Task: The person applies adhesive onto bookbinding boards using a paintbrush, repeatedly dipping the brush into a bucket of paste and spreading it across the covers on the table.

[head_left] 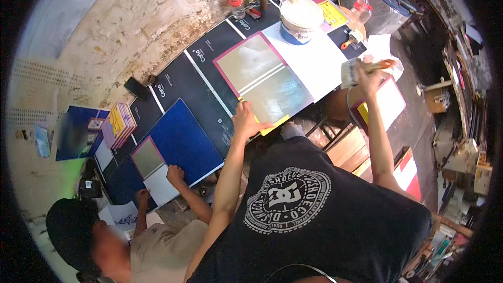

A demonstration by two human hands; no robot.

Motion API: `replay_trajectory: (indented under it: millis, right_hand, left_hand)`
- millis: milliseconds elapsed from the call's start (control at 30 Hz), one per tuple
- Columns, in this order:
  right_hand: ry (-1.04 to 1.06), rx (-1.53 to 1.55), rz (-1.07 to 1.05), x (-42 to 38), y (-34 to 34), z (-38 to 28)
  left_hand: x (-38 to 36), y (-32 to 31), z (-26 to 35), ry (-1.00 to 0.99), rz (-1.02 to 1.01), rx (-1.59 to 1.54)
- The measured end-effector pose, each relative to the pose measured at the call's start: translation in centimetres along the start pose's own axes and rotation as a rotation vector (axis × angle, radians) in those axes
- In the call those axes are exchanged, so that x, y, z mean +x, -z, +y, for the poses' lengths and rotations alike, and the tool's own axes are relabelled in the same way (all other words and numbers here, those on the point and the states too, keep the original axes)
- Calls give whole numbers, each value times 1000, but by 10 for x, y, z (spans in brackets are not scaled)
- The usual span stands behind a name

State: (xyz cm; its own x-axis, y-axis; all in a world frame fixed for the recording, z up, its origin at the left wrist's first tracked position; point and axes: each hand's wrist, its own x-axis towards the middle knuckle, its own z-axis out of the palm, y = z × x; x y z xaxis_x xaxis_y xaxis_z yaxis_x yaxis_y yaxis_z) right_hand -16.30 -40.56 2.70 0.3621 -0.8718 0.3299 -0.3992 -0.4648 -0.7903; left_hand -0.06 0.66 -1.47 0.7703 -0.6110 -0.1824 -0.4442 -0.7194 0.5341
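Observation:
My left hand (245,121) rests on the lower left edge of a book cover sheet (251,60), thumb spread along its yellow strip and fingers at the corner. The sheet has a maroon border, grey panels and a double white line across it; its lower panel looks shiny. Off to the right, my right hand (370,79) is closed around a wide flat brush (350,73) with pale bristles and an orange handle tip, held beyond the table's edge. White paper (327,65) adjoins the sheet, and a white-and-blue bucket (301,18) with a stick in it stands on that paper.
At left a co-worker (167,246) in a beige shirt handles a smaller cover (149,160) beside a blue board (183,133). A stack of covers (120,126), a phone (136,88) and a red-capped bottle (237,2) sit along the wall. A stool (390,102) holds another cover.

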Motion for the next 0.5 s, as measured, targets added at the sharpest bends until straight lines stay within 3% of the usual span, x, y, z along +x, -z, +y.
replay_trajectory:
  millis: [33, 100, 133, 167, 233, 267, 333, 367, 433, 467, 500]
  right_hand:
    - [-2, -48, -33, 29, 7, 19]
    - [-33, 225, 11, 57, -4, -10]
    - [-21, 214, -19, 67, -16, -29]
    - [-9, 202, -52, 74, -33, -47]
    - [116, 265, -284, 84, -81, -71]
    - [259, 318, -328, 78, -107, -97]
    - [432, 296, -628, 76, -172, -102]
    - [445, 242, -687, 63, -200, -108]
    - [700, 540, -985, 44, -230, -127]
    - [869, 488, -1146, 39, -239, -138]
    - [897, 353, -1264, 34, -240, -153]
  left_hand:
    - [2, 1, 1, -13, 78, -29]
    - [8, 2, 5, -39, 238, -80]
    - [13, 3, 8, -52, 321, -102]
    - [19, 0, 17, -58, 290, -150]
    - [38, -14, 47, -71, 229, -249]
    - [44, -13, 69, -89, 203, -142]
    - [61, -27, 105, -74, 122, 50]
    - [69, -29, 122, -28, 45, 93]
    - [81, -68, 131, 15, 109, 219]
    - [84, -69, 139, 67, 64, 214]
    - [85, -66, 149, 124, 14, 208]
